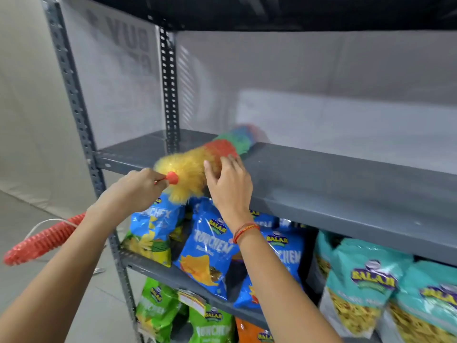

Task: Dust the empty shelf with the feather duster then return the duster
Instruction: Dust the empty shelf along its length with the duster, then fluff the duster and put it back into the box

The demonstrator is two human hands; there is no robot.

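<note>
Presently the dusting step is judged to be in hand, though whether it is near its start or its close cannot be settled from the one view. The duster point(207, 157) is laid slantwise across the near left part of the empty shelf point(333, 174), its yellow end overhanging the front lip and its green and blue end reaching toward the far side, where it is blurred. The left hand point(138, 189) is closed round the thin stem just behind the red collar point(171, 178); its fingers are curled together on the stem, and the ribbed red handle point(42, 240) is seen trailing out below the forearm to the near left. The right hand point(230, 186) is set against the orange part of the head at the shelf edge, fingers spread and slightly bent, pressing or steadying the fibres and not clamped on them so far as can be made out. The shelf is bare to the right of the duster; no dust can be distinguished on it. Snack bags point(210, 253) are packed on the shelf below, directly under the overhanging yellow end. The next move is judged to call for a sweep of the head along the board toward the right, with light contact kept and the overhang drawn clear of the bags beneath. Where the duster is to be returned is not shown.
</note>
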